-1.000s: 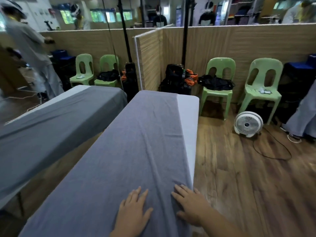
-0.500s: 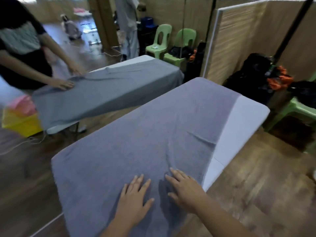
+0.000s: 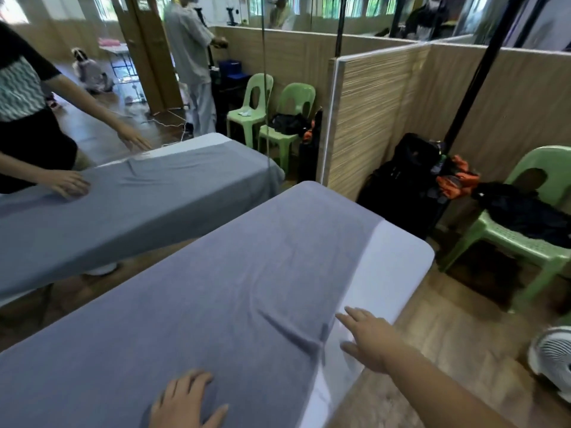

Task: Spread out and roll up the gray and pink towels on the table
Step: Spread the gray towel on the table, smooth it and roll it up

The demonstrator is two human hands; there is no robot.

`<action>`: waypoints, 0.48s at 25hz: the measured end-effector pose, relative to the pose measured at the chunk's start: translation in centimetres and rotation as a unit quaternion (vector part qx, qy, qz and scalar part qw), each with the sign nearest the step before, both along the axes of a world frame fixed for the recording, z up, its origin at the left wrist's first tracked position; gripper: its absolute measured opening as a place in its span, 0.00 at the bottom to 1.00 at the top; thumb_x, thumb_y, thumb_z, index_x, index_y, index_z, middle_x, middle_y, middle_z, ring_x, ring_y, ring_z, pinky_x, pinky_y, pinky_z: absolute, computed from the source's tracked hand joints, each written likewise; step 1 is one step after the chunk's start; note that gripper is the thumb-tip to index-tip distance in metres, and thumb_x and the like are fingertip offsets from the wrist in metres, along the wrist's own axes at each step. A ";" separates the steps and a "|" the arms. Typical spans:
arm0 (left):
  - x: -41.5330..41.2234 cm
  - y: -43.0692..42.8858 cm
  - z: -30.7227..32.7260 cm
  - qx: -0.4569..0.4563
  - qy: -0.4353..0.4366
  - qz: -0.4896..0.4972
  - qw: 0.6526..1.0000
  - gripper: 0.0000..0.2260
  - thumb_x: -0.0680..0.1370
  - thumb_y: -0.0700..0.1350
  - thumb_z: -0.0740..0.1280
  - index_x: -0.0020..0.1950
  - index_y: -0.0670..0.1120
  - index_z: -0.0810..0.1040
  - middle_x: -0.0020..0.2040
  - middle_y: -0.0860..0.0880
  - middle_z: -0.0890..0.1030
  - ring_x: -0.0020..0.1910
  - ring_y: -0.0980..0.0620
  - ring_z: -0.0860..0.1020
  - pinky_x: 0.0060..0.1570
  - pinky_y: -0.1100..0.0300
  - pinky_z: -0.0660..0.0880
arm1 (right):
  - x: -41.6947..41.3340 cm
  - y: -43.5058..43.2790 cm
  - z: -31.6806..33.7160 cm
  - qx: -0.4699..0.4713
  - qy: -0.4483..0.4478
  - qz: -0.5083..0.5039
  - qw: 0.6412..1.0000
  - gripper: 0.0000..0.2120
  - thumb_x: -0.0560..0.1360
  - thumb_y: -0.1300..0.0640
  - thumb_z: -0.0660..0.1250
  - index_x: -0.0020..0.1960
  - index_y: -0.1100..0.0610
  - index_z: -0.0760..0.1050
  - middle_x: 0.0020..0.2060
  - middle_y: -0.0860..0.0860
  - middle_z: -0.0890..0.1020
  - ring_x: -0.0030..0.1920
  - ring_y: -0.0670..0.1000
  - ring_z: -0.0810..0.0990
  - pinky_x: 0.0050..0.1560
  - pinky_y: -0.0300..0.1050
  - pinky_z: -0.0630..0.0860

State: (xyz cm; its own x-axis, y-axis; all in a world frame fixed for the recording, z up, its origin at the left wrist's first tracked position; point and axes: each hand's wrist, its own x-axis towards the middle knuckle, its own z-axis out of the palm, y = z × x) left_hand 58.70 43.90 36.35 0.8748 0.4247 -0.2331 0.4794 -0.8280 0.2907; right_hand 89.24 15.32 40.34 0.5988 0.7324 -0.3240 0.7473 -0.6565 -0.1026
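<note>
A gray towel (image 3: 216, 298) lies spread flat over most of the white table (image 3: 398, 273) in front of me, with a crease near its right edge. My left hand (image 3: 185, 400) rests flat on the towel at the near end, fingers apart. At the towel's right edge my right hand (image 3: 367, 338) lies palm down, fingers spread, partly on the bare white tabletop. Neither hand grips anything. No pink towel shows on this table.
To the left, another person (image 3: 27, 118) smooths a gray towel on a second table (image 3: 139, 196). Green chairs (image 3: 509, 236), black and orange bags (image 3: 432, 186), a partition (image 3: 370, 118) and a white fan (image 3: 553, 362) stand to the right and behind.
My right hand has slid right, from beside my left hand to the towel's right edge. The view has kept turning left, and the crease now runs toward my right hand.
</note>
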 end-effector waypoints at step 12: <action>34.8 -12.4 -0.3 0.057 -0.069 0.108 0.990 0.23 0.65 0.69 0.62 0.54 0.59 0.76 0.55 0.56 0.75 0.57 0.51 0.73 0.54 0.50 0.71 | 34.2 2.0 -0.1 -0.046 -0.028 0.113 0.992 0.29 0.78 0.51 0.60 0.76 0.50 0.55 0.74 0.49 0.62 0.73 0.52 0.60 0.67 0.50 0.67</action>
